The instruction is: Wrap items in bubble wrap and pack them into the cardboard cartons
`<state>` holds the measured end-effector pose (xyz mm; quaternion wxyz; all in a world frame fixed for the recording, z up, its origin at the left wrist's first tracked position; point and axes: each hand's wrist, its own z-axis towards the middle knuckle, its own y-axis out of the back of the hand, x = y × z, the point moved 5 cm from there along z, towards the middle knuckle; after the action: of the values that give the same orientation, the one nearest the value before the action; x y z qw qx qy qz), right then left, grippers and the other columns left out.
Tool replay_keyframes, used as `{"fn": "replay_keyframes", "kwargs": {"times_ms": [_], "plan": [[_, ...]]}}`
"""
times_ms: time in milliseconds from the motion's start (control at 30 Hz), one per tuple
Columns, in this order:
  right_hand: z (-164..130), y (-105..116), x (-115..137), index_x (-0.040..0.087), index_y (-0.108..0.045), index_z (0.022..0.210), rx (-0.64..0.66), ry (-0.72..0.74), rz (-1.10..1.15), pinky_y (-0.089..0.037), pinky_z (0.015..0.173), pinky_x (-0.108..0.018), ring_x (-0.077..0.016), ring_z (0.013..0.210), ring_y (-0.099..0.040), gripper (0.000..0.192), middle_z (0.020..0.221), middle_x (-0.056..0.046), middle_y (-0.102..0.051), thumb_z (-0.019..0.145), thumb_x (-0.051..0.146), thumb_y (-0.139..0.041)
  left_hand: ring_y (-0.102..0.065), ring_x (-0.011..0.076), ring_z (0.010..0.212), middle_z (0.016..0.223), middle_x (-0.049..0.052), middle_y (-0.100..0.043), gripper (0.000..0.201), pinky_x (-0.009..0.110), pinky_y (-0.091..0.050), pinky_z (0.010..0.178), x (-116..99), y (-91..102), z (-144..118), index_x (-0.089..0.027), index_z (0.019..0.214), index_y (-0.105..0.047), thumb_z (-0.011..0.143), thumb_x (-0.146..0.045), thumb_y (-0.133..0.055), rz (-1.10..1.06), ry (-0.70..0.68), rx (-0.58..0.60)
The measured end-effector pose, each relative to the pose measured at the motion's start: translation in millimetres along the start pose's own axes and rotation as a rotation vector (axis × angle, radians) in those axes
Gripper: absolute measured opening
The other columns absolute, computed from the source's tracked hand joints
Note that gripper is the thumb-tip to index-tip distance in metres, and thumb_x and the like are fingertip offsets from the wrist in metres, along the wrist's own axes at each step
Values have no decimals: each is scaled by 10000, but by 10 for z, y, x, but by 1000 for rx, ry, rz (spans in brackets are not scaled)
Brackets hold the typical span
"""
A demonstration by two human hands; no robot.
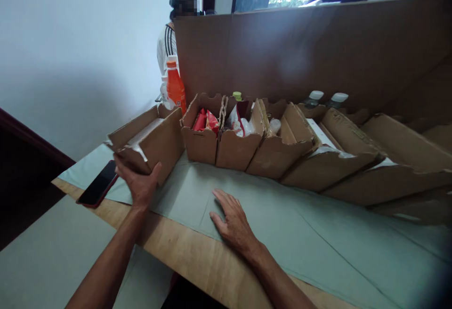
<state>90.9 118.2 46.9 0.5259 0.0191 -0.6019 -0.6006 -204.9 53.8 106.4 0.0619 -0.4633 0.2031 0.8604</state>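
My left hand (138, 182) grips the near bottom corner of the leftmost cardboard box (155, 142), which sits tilted at the left end of a row of open cardboard boxes. My right hand (231, 219) lies flat, palm down, on the pale green paper sheet (310, 233) covering the wooden table (197, 257), holding nothing. The second box (201, 134) holds red snack packets (205, 121). The third box (237, 142) holds white and red packets and a green-capped bottle (237, 96).
A black phone in a red case (98, 184) lies at the table's left edge. An orange drink bottle (175, 87) stands behind the leftmost box. A tall cardboard wall (318, 50) backs the row. A person in a white striped top (165, 45) stands beyond it.
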Motion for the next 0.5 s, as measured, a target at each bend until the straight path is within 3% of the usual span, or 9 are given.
{"fn": "replay_keyframes", "kwargs": {"times_ms": [100,167,267,333,400,500], "plan": [[-1,-16,0,222,-567,1453,12,26,-51,-459,1129,-556,-308,1368,-569,553,1493,-146,-598,900,229,-590,-70,410,1598,1689,267,-102,1371,562,-68,1303,-39,-346,213,-128,1626,-19,617,-472,-881,64,31,-34],[-4,-21,1,211,-600,1414,27,33,-76,-464,1124,-554,-311,1360,-574,512,1493,-149,-597,902,225,-597,-39,401,1608,1699,280,-54,1288,541,-81,1305,-76,-555,236,-94,1628,-58,681,-508,-827,48,33,49],[-4,-12,13,181,-646,1342,43,47,-100,-475,1110,-551,-322,1346,-578,442,1485,-163,-600,903,214,-607,13,368,1623,1718,256,10,1095,525,-113,1306,-94,-762,78,-99,1631,-125,815,-546,-701,-25,32,179],[-1,-2,23,168,-668,1296,44,63,-110,-484,1098,-545,-325,1337,-580,398,1476,-173,-604,905,207,-606,-19,351,1626,1726,223,-44,994,528,-146,1304,-89,-842,-87,-147,1630,-184,857,-543,-668,-65,17,252],[1,7,27,167,-681,1266,37,80,-115,-493,1083,-542,-325,1325,-585,367,1464,-179,-610,910,206,-601,-85,346,1622,1724,202,-114,906,537,-228,1286,-79,-905,-242,-198,1625,-230,893,-526,-651,-104,1,333],[1,9,19,179,-686,1252,22,95,-106,-504,1063,-534,-322,1312,-590,352,1456,-175,-615,914,206,-595,-143,371,1610,1734,182,-109,834,568,-389,1202,-52,-969,-385,-261,1616,-269,915,-513,-643,-151,9,412]]}}
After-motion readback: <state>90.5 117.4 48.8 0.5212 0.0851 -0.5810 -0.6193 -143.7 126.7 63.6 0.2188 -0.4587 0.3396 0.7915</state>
